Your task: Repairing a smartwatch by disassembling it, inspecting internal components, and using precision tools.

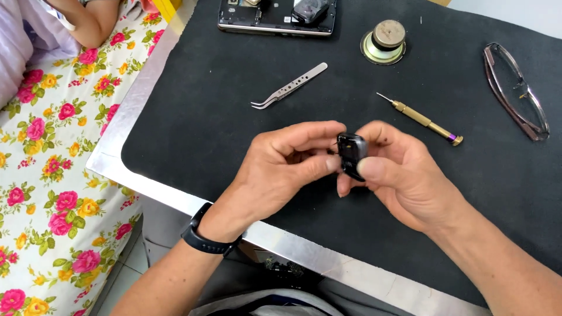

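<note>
Gripping a small black case (pixel 352 154) mid-frame, left hand (pixel 280 169) and right hand (pixel 393 172) both pinched it closed-fingered, apparently prying; tweezers (pixel 288 86) lay above.

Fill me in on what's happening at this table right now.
A person is holding a small black casing over a dark mat, pinched between the left hand and the right hand. Lying untouched on the mat are bent-tip tweezers, a brass screwdriver, a small round speaker, a pair of glasses and an opened device at the far edge. Another person's arm rests on the flowered cloth beside the table.
</note>
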